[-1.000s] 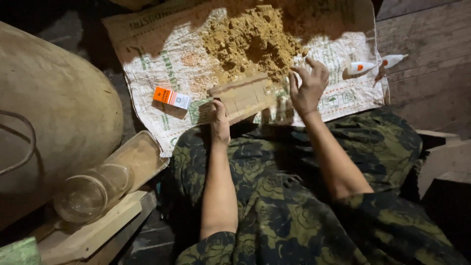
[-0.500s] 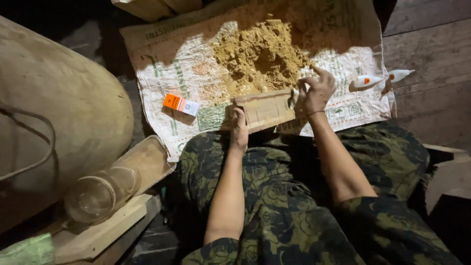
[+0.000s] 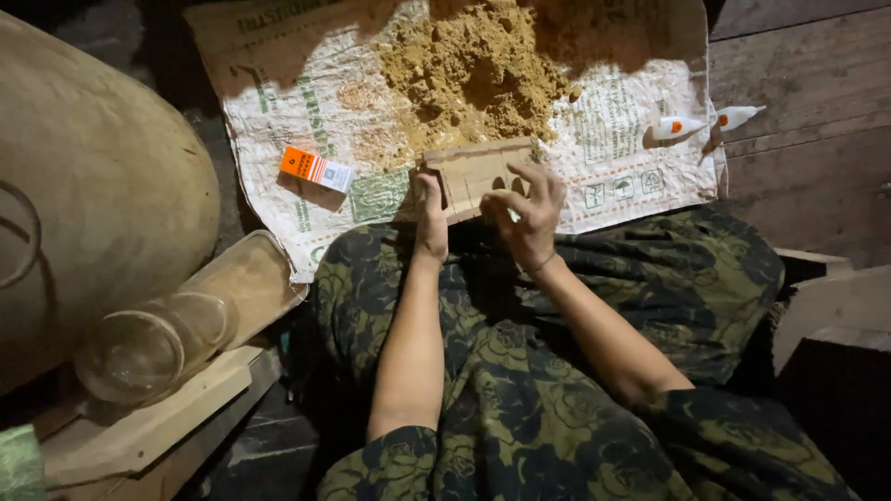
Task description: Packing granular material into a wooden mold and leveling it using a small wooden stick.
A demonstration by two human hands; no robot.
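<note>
A small wooden block (image 3: 475, 171) with round holes rests at the near edge of a printed woven sack (image 3: 306, 111) spread on the floor. My left hand (image 3: 430, 215) grips its left end. My right hand (image 3: 525, 211) lies over its right part, fingers bent against the holed face. Behind the block, a heap of tan sawdust (image 3: 473, 70) sits on the sack. My lap is covered by dark green patterned cloth (image 3: 557, 408).
A small orange and white box (image 3: 316, 170) lies on the sack to the left. Two small white glue tubes (image 3: 705, 122) lie at its right edge. A large tan rounded body (image 3: 83, 186), a clear glass jar (image 3: 153, 345) and wooden boards (image 3: 139, 427) crowd the left.
My right hand has come from the block's far right end to lie over its face. The block has shifted slightly toward my lap, and the view has moved in closer.
</note>
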